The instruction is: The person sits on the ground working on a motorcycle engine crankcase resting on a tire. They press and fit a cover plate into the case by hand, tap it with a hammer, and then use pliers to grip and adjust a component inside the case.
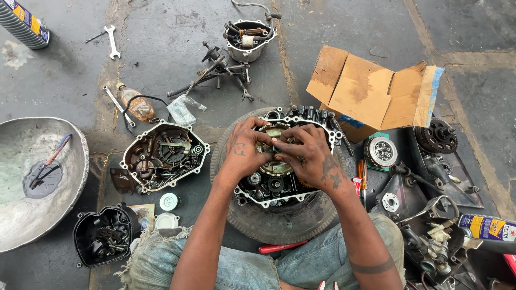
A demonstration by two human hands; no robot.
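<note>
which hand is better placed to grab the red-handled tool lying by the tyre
Right, probably. The right hand works on the engine case nearer the red-handled tool, which lies below the tyre toward the right forearm. The left hand would have to cross over.

Both forearms reach forward from the bottom edge, bare, converging toward the centre; the left hand [244, 147] is palm down, knuckles up, fingers curled inward with tips pressed down; the right hand [312, 156] lies just beside it, fingers bent and pinched toward the left fingertips; the 2 hands touch at the fingertips; wrists slightly flexed.
</note>
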